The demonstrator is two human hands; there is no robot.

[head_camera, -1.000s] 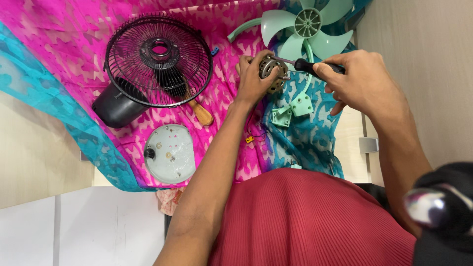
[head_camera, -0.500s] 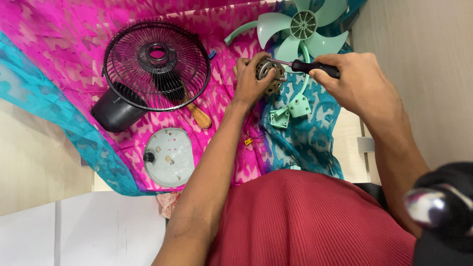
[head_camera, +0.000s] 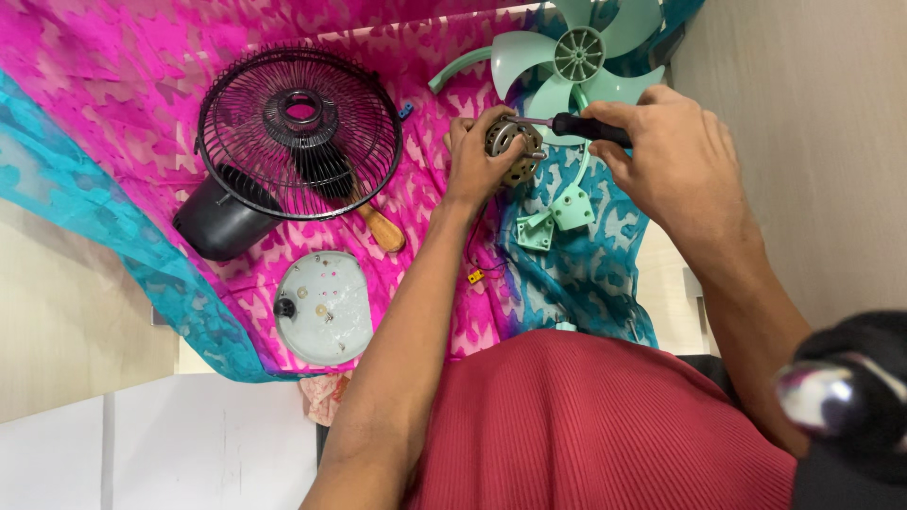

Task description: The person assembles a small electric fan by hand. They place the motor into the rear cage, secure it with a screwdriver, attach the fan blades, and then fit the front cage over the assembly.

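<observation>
- The left hand (head_camera: 477, 161) was closed round the motor (head_camera: 510, 149), gripping it from the side and holding it just above the cloth (head_camera: 113, 85), apparently so that its face stayed open to the tool.
- The right hand (head_camera: 675, 161) was clenched on the black handle of a screwdriver (head_camera: 576, 125); the shaft lay nearly level and its tip met the top of the motor (the exact point of contact was too small to make out).
- Thin wires ran down from the motor to a small yellow connector (head_camera: 475, 277) lying on the cloth beside the left forearm.
- Just below the motor lay two green brackets (head_camera: 557, 215), close together and near the right wrist.
- The green blade (head_camera: 576, 59) lay flat beyond the hands, its hub facing up, with a curved green strip (head_camera: 458, 68) just to its left.
- The black grille (head_camera: 300, 134) rested tilted against the black housing (head_camera: 215, 222), well to the left of the hands; a brush (head_camera: 364, 208) with a wooden handle lay partly under it.
- A round grey plate (head_camera: 323, 307) lay flat nearer the body, left of the left forearm.
- The pink and blue cloth was spread under all the parts, probably to keep small pieces from rolling off.
</observation>
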